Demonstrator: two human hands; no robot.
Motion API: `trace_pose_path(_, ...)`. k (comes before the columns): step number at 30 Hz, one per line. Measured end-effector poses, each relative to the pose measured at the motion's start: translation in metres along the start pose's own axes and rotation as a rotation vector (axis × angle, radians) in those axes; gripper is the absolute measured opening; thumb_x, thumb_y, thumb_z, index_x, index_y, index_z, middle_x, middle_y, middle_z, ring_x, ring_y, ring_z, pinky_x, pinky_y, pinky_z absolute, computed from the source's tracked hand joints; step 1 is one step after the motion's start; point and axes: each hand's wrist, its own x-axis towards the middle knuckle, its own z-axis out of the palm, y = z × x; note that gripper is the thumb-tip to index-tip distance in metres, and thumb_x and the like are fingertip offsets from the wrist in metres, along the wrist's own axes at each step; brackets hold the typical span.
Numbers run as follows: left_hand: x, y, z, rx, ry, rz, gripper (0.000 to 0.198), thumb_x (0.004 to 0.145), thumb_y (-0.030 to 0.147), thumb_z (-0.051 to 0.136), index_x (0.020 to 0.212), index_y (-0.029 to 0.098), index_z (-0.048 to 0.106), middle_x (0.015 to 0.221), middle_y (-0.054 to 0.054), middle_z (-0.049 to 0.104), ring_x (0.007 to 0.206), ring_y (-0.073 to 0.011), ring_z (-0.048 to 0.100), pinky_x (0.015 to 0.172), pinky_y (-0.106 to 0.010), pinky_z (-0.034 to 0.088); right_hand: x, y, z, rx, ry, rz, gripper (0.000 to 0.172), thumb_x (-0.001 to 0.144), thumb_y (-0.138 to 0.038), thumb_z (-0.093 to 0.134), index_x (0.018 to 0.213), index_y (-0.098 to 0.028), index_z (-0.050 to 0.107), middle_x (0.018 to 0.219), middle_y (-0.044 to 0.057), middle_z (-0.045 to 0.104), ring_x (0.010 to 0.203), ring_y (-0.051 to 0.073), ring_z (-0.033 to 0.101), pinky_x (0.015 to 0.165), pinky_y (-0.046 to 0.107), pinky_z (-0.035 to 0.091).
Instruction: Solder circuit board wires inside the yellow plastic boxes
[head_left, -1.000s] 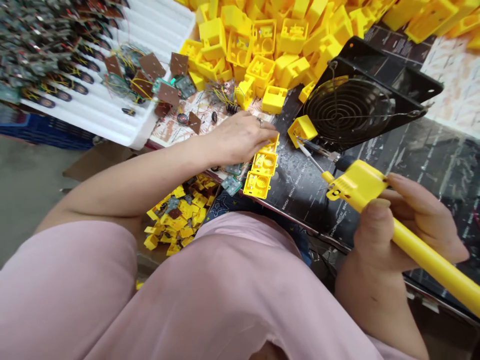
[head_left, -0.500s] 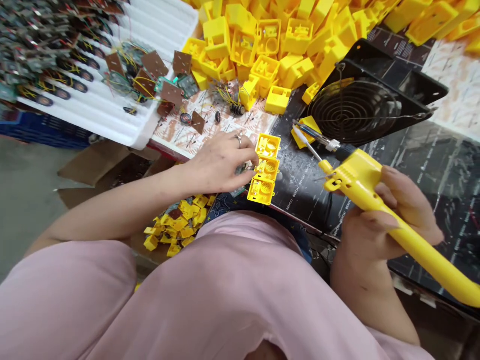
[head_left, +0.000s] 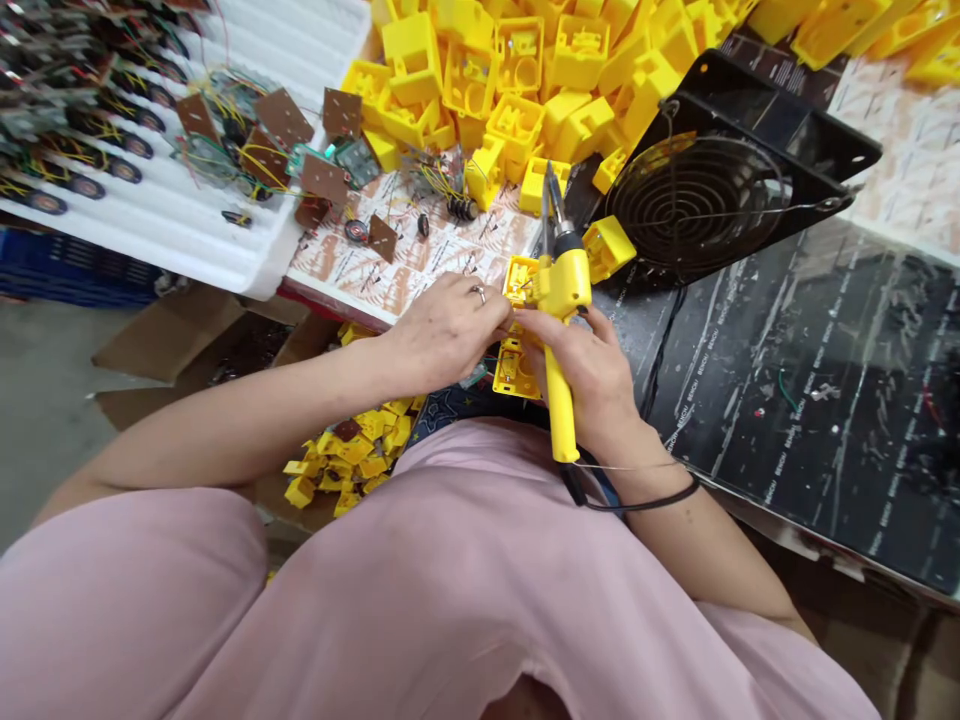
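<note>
I think this is a yellow soldering iron (head_left: 559, 400), standing tip-up, its handle wrapped by the right hand (head_left: 581, 375) with curled fingers. Under it lies a yellow plastic housing (head_left: 516, 372); the left hand (head_left: 446, 332) has its fingers at the housing's edge, pinching what I cannot tell. The black worktop (head_left: 780, 400) runs rightward past a fan grille (head_left: 694, 200).

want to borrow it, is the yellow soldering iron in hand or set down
In hand: the right hand grips the yellow soldering iron, metal tip pointing forward.
</note>
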Motion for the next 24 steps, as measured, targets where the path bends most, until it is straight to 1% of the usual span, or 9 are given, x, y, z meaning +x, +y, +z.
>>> trace_pose_path(4, -0.005, -0.001, 0.009, -0.031, 0.093, 0.013, 0.024, 0.104, 0.015, 0.044, 0.091, 0.015, 0.065, 0.08, -0.007, 0.07, 0.077, -0.0244, 0.067, 0.074, -0.035, 0.053, 0.0, -0.003, 0.002, 0.002, -0.027, 0.015, 0.04, 0.106, -0.015, 0.052, 0.143, -0.028, 0.059, 0.097, -0.003, 0.077, 0.087, 0.014, 0.074, 0.113, 0.036, 0.054)
trace_pose_path(9, -0.01, -0.004, 0.018, -0.13, 0.084, -0.017, 0.024, 0.105, 0.016, 0.043, 0.094, 0.016, 0.064, 0.084, -0.008, 0.071, 0.08, -0.0239, 0.067, 0.078, -0.036, 0.054, -0.001, -0.003, 0.0, -0.038, -0.051, 0.032, 0.04, 0.106, -0.015, 0.053, 0.143, -0.028, 0.06, 0.101, -0.002, 0.078, 0.083, 0.014, 0.074, 0.11, 0.036, 0.056)
trace_pose_path(12, -0.01, -0.003, 0.02, -0.169, 0.141, -0.009, 0.023, 0.104, 0.015, 0.044, 0.092, 0.015, 0.063, 0.083, -0.008, 0.071, 0.078, -0.0242, 0.066, 0.075, -0.037, 0.054, 0.0, -0.001, 0.001, -0.03, -0.026, 0.008, 0.039, 0.105, -0.013, 0.054, 0.142, -0.025, 0.06, 0.102, 0.0, 0.079, 0.084, 0.014, 0.075, 0.107, 0.034, 0.058)
trace_pose_path(14, -0.009, -0.001, 0.019, -0.18, 0.151, -0.027, 0.023, 0.105, 0.015, 0.044, 0.091, 0.016, 0.062, 0.082, -0.008, 0.071, 0.077, -0.0236, 0.066, 0.075, -0.036, 0.054, 0.001, -0.001, 0.002, -0.032, -0.009, -0.022, 0.037, 0.104, -0.011, 0.056, 0.139, -0.022, 0.06, 0.104, 0.002, 0.079, 0.085, 0.015, 0.076, 0.105, 0.034, 0.059)
trace_pose_path(16, -0.008, -0.001, 0.013, -0.211, 0.102, -0.052, 0.023, 0.106, 0.017, 0.045, 0.091, 0.017, 0.063, 0.083, -0.008, 0.072, 0.08, -0.0228, 0.068, 0.078, -0.035, 0.055, 0.003, -0.003, 0.0, -0.034, 0.015, -0.037, 0.035, 0.103, -0.012, 0.06, 0.136, -0.021, 0.061, 0.102, 0.002, 0.08, 0.083, 0.015, 0.076, 0.102, 0.032, 0.06)
trace_pose_path(17, -0.008, -0.002, 0.009, -0.235, 0.073, -0.061, 0.023, 0.106, 0.019, 0.046, 0.092, 0.017, 0.064, 0.087, -0.008, 0.075, 0.084, -0.0223, 0.07, 0.081, -0.035, 0.055, 0.004, -0.004, -0.002, -0.033, 0.032, -0.036, 0.034, 0.102, -0.013, 0.063, 0.134, -0.022, 0.062, 0.102, 0.002, 0.08, 0.083, 0.015, 0.076, 0.099, 0.031, 0.061)
trace_pose_path(19, -0.009, -0.008, -0.001, -0.265, 0.056, -0.107, 0.022, 0.108, 0.025, 0.047, 0.1, 0.017, 0.066, 0.099, -0.008, 0.078, 0.094, -0.0216, 0.073, 0.089, -0.035, 0.056, 0.006, -0.007, -0.011, -0.015, 0.083, -0.014, 0.034, 0.098, -0.014, 0.072, 0.13, -0.022, 0.064, 0.102, 0.002, 0.081, 0.084, 0.016, 0.078, 0.092, 0.029, 0.063)
trace_pose_path(21, -0.011, -0.022, -0.014, -0.244, 0.081, -0.221, 0.025, 0.108, 0.031, 0.049, 0.109, 0.018, 0.069, 0.109, -0.007, 0.079, 0.101, -0.0216, 0.073, 0.093, -0.036, 0.054, 0.006, -0.009, -0.024, 0.007, 0.132, 0.005, 0.037, 0.092, -0.013, 0.08, 0.125, -0.021, 0.066, 0.102, 0.003, 0.082, 0.085, 0.016, 0.079, 0.085, 0.025, 0.063)
trace_pose_path(24, -0.01, -0.055, -0.031, -0.126, 0.081, -0.44, 0.025, 0.106, 0.033, 0.051, 0.109, 0.021, 0.073, 0.108, -0.005, 0.079, 0.102, -0.0227, 0.071, 0.096, -0.04, 0.052, 0.002, -0.009, -0.046, -0.005, 0.174, 0.011, 0.034, 0.086, -0.014, 0.086, 0.115, -0.023, 0.071, 0.092, -0.001, 0.082, 0.077, 0.015, 0.079, 0.074, 0.022, 0.062)
